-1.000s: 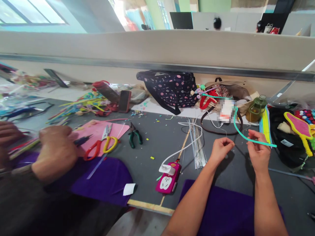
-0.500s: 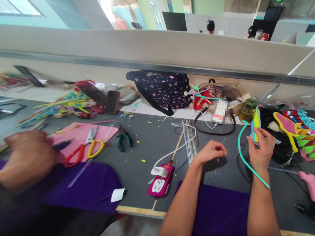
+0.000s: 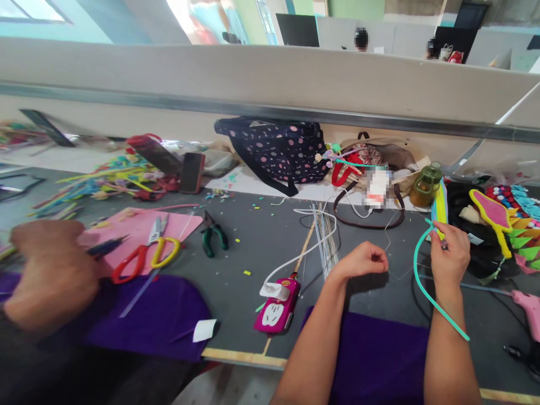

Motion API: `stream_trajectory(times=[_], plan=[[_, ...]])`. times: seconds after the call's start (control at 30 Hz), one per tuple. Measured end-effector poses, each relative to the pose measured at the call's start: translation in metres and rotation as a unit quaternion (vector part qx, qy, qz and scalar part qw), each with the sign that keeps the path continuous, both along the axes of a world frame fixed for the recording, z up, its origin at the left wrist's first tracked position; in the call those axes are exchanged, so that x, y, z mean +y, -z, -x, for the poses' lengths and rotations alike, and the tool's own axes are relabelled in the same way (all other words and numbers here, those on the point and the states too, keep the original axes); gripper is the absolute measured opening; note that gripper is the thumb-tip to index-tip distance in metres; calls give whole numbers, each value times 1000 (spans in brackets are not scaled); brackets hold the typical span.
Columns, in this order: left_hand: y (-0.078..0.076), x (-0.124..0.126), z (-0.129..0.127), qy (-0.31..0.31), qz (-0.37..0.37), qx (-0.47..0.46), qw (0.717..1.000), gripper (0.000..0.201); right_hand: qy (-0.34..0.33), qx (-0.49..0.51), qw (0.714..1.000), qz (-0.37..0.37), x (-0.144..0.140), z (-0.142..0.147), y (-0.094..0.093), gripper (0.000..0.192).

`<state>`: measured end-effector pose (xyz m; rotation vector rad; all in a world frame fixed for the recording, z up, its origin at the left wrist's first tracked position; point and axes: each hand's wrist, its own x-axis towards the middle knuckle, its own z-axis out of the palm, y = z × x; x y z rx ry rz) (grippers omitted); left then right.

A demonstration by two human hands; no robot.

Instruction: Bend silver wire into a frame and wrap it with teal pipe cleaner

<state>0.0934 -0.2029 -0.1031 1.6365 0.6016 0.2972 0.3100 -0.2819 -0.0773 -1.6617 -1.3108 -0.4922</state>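
Note:
My left hand [image 3: 365,260] is closed in a pinch above the grey table, with a fine thread or wire [image 3: 400,275] trailing from its fingertips toward the right. My right hand [image 3: 450,253] has its fingers closed near the upper end of a turquoise pipe cleaner [image 3: 418,270]. The pipe cleaner bows to the left and runs down across my right wrist. Something small and dark shows between the right fingers, too small to name. Under my forearms lies a purple cloth [image 3: 379,354].
A magenta power adapter [image 3: 276,306] with a white cable and a bundle of thin wires [image 3: 324,242] lie left of my hands. At right are a pink glue gun [image 3: 527,309] and a bottle [image 3: 425,185]. A co-worker's hand [image 3: 53,270] is near scissors [image 3: 147,253] and pliers [image 3: 213,235].
My right fingers have closed around the upper part of the pipe cleaner, which has shifted slightly right and down. My left hand stays nearly in place. The co-worker's hand has moved a little.

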Motion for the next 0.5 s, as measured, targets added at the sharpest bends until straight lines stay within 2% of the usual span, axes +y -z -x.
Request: stream_trajectory(times=[0.37,0.5], plan=[[4,1,0,12,-24,36,999,14,-12,101,994,-30,-1,2,-1,23],[1,-3,0,53,7,6,999,11,-12,175,984,-34,1,1,2,24]])
